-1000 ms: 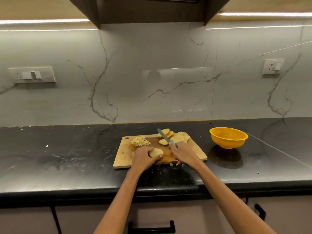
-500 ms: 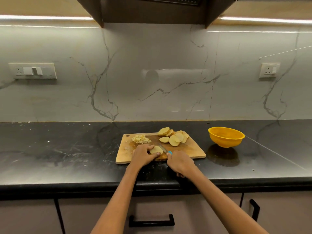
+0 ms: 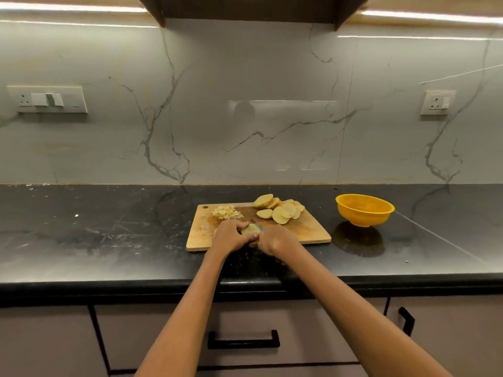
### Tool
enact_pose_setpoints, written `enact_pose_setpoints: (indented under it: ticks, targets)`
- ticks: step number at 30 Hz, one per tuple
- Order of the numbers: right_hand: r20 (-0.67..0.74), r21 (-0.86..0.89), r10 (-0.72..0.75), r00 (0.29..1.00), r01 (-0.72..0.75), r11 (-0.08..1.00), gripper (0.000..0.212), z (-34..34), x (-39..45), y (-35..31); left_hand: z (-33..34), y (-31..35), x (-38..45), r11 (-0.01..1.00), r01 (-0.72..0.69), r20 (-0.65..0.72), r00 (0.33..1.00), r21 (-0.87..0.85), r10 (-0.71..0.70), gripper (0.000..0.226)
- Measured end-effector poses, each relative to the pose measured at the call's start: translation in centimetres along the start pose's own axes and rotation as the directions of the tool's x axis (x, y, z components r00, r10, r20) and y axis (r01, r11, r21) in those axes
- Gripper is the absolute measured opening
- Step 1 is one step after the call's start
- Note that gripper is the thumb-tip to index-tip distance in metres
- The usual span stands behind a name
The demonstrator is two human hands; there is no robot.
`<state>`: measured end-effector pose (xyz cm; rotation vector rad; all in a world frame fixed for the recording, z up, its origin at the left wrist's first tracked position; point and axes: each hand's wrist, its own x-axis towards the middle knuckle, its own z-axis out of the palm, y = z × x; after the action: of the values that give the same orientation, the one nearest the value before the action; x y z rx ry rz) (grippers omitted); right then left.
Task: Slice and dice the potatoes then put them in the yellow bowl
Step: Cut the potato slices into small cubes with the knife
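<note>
Left hand [image 3: 231, 235], fingers curled over a potato slice [image 3: 250, 229], pins it flat near the front edge of the wooden cutting board [image 3: 313, 232]; right hand [image 3: 277, 240], closed round a knife whose blue handle [image 3: 262, 229] barely shows at the knuckles, sits just beside it, the blade hidden. The board lies on a black stone table [image 3: 95, 240] streaked with pale scuffs, its long axis parallel to the table's front edge, below a grey-veined marble wall carrying a switch plate [image 3: 49, 99] at left and a socket [image 3: 437, 103] at right. Cabinet doors with black handles [image 3: 243, 340] run under the table. Diced potato [image 3: 227, 212] is heaped at the board's rear left corner; overlapping round potato slices [image 3: 283, 210] spread across its rear right corner. The yellow bowl [image 3: 364, 209] stands upright on the table, well apart to the right of the board. Compared with one second earlier, the blade no longer angles up over the board, and the right hand has drawn in against the left.
</note>
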<state>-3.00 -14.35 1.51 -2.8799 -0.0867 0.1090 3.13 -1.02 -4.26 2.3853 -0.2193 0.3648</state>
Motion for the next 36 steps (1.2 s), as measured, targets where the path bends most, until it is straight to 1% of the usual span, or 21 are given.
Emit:
enact_pose_setpoints:
  ticks: [4, 8, 16, 18, 20, 22, 23, 26, 29, 33, 36]
  targets:
    - [-0.060, -0.052, -0.025, 0.998, 0.022, 0.998, 0.028, 0.9, -1.5, 1.0, -0.1, 0.2, -0.2, 1.000, 0.004, 0.000, 1.000, 0.011, -0.004, 0.052]
    - [-0.129, -0.105, -0.054, 0.990, 0.040, 0.994, 0.031, 1.6, -3.8, 1.9, -0.1, 0.4, -0.4, 1.000, 0.011, -0.003, 1.000, 0.019, -0.011, 0.053]
    - [-0.186, -0.134, -0.044, 0.982, 0.019, 0.991, 0.036, 2.1, -5.5, 4.0, -0.3, 0.6, -0.7, 1.000, 0.003, 0.005, 1.000, 0.017, -0.003, 0.054]
    - [-0.205, -0.080, -0.035, 0.978, 0.019, 0.997, 0.038, 2.1, -5.8, 4.4, -0.3, 0.6, -0.7, 1.000, 0.011, 0.004, 1.000, 0.017, -0.011, 0.054]
    - [-0.229, 0.049, -0.014, 0.973, 0.026, 0.998, 0.039, 2.0, -5.7, 4.5, -0.3, 0.6, -0.6, 1.000, 0.015, 0.000, 1.000, 0.018, -0.015, 0.055]
    - [-0.224, 0.140, 0.001, 0.975, 0.031, 0.990, 0.040, 2.0, -5.2, 4.0, -0.3, 0.7, -0.7, 1.000, 0.013, -0.001, 1.000, 0.024, -0.013, 0.055]
    - [-0.213, 0.150, 0.001, 0.977, 0.032, 0.988, 0.041, 2.0, -4.7, 3.6, -0.3, 0.7, -0.7, 1.000, 0.012, 0.000, 1.000, 0.025, -0.012, 0.055]
    - [-0.164, 0.120, -0.022, 0.986, 0.042, 0.992, 0.043, 1.8, -3.2, 2.4, -0.4, 0.7, -0.7, 1.000, 0.006, 0.014, 1.000, 0.012, -0.006, 0.056]
    - [-0.101, 0.142, -0.027, 0.994, 0.041, 0.989, 0.041, 1.5, -2.2, 1.9, -0.5, 0.5, -0.7, 1.000, -0.008, 0.028, 1.000, 0.014, 0.008, 0.058]
    - [-0.074, 0.153, -0.015, 0.997, 0.027, 0.988, 0.038, 1.5, -1.6, 1.8, -0.5, 0.4, -0.5, 1.000, -0.015, 0.017, 1.000, 0.020, 0.015, 0.056]
    - [-0.046, 0.124, -0.007, 0.999, 0.013, 0.992, 0.035, 1.3, -1.5, 1.7, -0.4, 0.3, -0.4, 1.000, -0.011, 0.018, 1.000, 0.009, 0.011, 0.055]
